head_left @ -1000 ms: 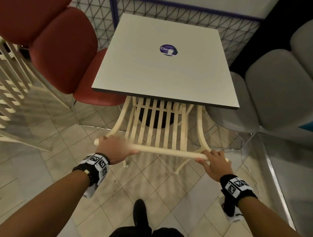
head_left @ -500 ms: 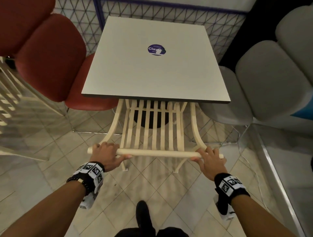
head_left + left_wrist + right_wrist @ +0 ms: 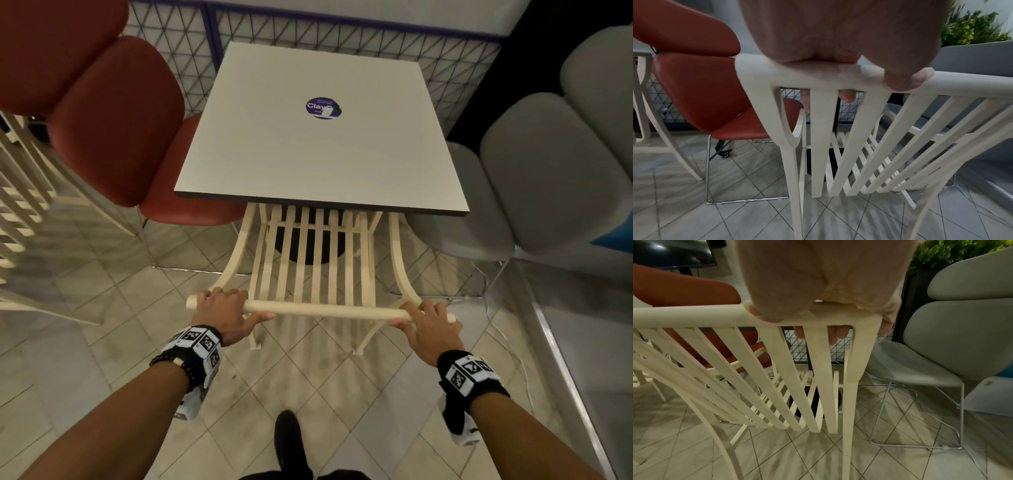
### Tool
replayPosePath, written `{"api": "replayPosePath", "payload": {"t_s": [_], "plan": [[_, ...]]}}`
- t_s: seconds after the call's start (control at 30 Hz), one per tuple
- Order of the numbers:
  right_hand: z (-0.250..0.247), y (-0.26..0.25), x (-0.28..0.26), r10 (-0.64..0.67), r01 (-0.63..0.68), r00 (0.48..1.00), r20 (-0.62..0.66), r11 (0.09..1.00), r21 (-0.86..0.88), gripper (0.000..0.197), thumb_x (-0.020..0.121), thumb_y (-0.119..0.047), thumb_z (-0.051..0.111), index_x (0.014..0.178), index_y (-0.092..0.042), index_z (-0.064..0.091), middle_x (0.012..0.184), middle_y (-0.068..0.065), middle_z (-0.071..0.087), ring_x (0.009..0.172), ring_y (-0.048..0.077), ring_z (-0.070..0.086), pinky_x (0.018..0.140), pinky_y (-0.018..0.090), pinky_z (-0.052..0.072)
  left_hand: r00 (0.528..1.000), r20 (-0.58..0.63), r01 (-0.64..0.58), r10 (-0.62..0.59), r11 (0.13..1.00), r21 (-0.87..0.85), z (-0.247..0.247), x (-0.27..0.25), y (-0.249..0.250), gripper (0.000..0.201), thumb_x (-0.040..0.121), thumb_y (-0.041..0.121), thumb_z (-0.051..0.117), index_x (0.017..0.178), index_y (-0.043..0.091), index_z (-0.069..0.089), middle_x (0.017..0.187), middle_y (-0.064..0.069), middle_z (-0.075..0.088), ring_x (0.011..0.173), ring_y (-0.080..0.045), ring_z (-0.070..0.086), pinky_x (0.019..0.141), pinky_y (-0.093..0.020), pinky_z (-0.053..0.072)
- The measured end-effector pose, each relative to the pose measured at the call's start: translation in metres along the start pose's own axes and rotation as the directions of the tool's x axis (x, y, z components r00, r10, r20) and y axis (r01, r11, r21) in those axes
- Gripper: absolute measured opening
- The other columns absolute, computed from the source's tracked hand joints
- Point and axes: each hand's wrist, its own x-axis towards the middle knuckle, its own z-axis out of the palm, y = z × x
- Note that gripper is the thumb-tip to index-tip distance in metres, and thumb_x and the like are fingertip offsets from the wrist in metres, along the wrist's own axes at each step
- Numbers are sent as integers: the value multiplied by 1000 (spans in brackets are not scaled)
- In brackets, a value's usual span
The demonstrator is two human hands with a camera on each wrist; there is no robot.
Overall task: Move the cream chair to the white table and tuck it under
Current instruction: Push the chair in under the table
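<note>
1. Since the earlier frames, both of my hands keep the same grip on the top rail, and the cream chair (image 3: 317, 270) sits about as deep under the near edge of the white table (image 3: 318, 154); mainly the view has shifted.
2. My left hand (image 3: 224, 313) is clamped on the left end of the top rail (image 3: 329, 310): fingers over the far side, thumb pressed along the near side.
3. My right hand (image 3: 424, 327) is clamped on the right end of the same rail, fingers curled over it; the right wrist view shows fingertips (image 3: 832, 335) hanging down behind the slats.
4. Between my hands runs the slatted backrest; ahead of them the seat passes beneath the tabletop, with the backrest and rear legs on my side of the edge.
5. Beyond my hands, under the table, stands the black pedestal base (image 3: 310, 245).
6. Ahead of my left hand is a red chair (image 3: 116, 120), its seat beside the table's left edge.
7. Ahead of my right hand is a grey chair (image 3: 534, 178).
8. On the tabletop lies a round purple sticker (image 3: 323, 108).
9. Below my wrists, on the tiled floor (image 3: 120, 329), my dark shoe (image 3: 289, 442) is visible.
</note>
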Motion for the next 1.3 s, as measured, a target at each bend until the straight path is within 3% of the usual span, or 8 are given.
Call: {"api": "replayPosePath", "payload": {"t_s": [0.23, 0.5, 0.67, 0.9, 1.07, 1.17, 1.23, 1.3], "plan": [[1, 0, -1, 3, -3, 1000, -9, 1000, 2, 85, 70, -80, -11, 112, -36, 49, 108, 1, 54, 96, 23, 41, 73, 54, 45, 1000, 15, 15, -15, 1000, -7, -2, -1, 3, 60, 73, 85, 29, 78, 27, 44, 80, 6, 51, 80, -19, 44, 89, -46, 37], [2, 1, -1, -7, 7, 1000, -24, 1000, 6, 89, 69, -81, -12, 112, -35, 50, 107, 1, 54, 94, 22, 40, 74, 54, 44, 1000, -9, 10, -10, 1000, -15, -2, -3, 3, 74, 63, 90, 14, 80, 26, 47, 88, 3, 63, 84, -21, 51, 90, -45, 38], [2, 1, -2, -15, 15, 999, -38, 1000, 16, 89, 68, -82, -12, 111, -35, 50, 104, 0, 53, 93, 20, 40, 75, 53, 44, 999, -26, 23, -24, 999, -22, 0, -6, 5, 82, 65, 90, 15, 91, 23, 55, 96, 1, 66, 93, -24, 55, 95, -47, 38], [0, 0, -2, -21, 20, 999, -51, 1000, -17, 89, 68, -81, -12, 111, -34, 51, 104, -1, 53, 93, 21, 42, 73, 53, 47, 998, -22, 52, -53, 998, -20, 0, -7, 7, 82, 65, 91, 14, 93, 25, 55, 99, 1, 66, 97, -24, 56, 98, -47, 36], [0, 0, -4, -17, 15, 998, -65, 999, -41, 81, 73, -79, -6, 113, -34, 49, 107, -1, 53, 95, 22, 45, 75, 54, 47, 992, -86, 93, -93, 996, -2, 5, -14, 12, 82, 71, 88, 15, 104, 25, 56, 106, 2, 64, 103, -25, 54, 104, -48, 33], [0, -7, -9, 23, -25, 995, -93, 999, -26, 66, 80, -70, 11, 116, -31, 50, 113, 3, 55, 101, 27, 49, 84, 60, 43, 983, -135, 120, -123, 992, -31, 13, -22, 19, 76, 77, 81, 16, 114, 26, 53, 118, 2, 59, 117, -25, 48, 113, -53, 24], [2, -13, -13, 67, -69, 994, -84, 997, -22, 64, 84, -69, 13, 121, -30, 47, 123, 7, 54, 113, 31, 47, 91, 66, 37, 974, -189, 118, -123, 992, -37, 17, -29, 25, 71, 81, 76, 19, 121, 26, 49, 129, 1, 53, 125, -26, 41, 113, -57, 23], [11, -16, -20, 97, -101, 991, -87, 994, -38, 63, 88, -64, 12, 130, -26, 40, 135, 13, 48, 127, 36, 39, 95, 69, 35, 972, -202, 111, -117, 993, -41, 23, -40, 31, 68, 85, 68, 32, 136, 25, 39, 144, -4, 41, 137, -29, 30, 114, -58, 23]]}}
